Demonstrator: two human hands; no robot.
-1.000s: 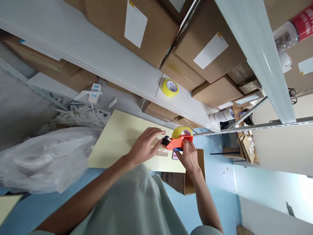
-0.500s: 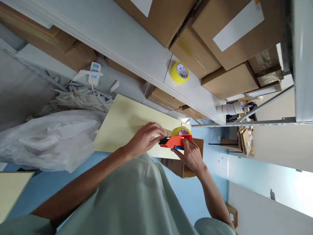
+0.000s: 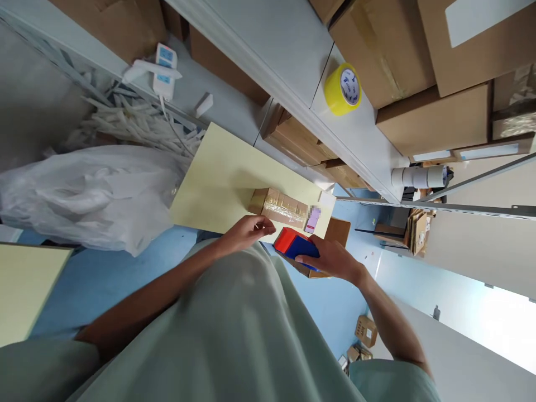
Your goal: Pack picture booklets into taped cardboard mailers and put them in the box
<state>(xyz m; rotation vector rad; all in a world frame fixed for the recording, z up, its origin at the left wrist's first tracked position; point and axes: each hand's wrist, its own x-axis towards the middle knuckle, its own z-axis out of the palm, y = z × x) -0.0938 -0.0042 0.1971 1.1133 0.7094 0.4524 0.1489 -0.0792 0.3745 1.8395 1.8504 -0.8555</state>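
Observation:
A red and blue tape dispenser [image 3: 296, 245] is gripped in my right hand [image 3: 335, 258], at the near edge of the cream tabletop [image 3: 221, 167]. My left hand [image 3: 248, 233] has its fingers curled together with the thumb; whether anything small is between them cannot be seen. Just beyond it lies a brown cardboard box [image 3: 280, 207] with shiny clear tape along its side. A small pinkish-purple rectangular item [image 3: 312, 220] rests by the box's right end.
Below the dispenser is an open carton [image 3: 338, 231]. On the grey shelf [image 3: 268, 44] stand a yellow tape roll [image 3: 342, 89], white rolls [image 3: 419, 176] and stacked cartons [image 3: 452, 123]. Left are a white plastic bag [image 3: 92, 190] and a power strip [image 3: 164, 72].
My right hand has lowered and turned the tape dispenser away from the box, towards me. My left hand has drawn back from it, uncovering the taped box. The view has shifted.

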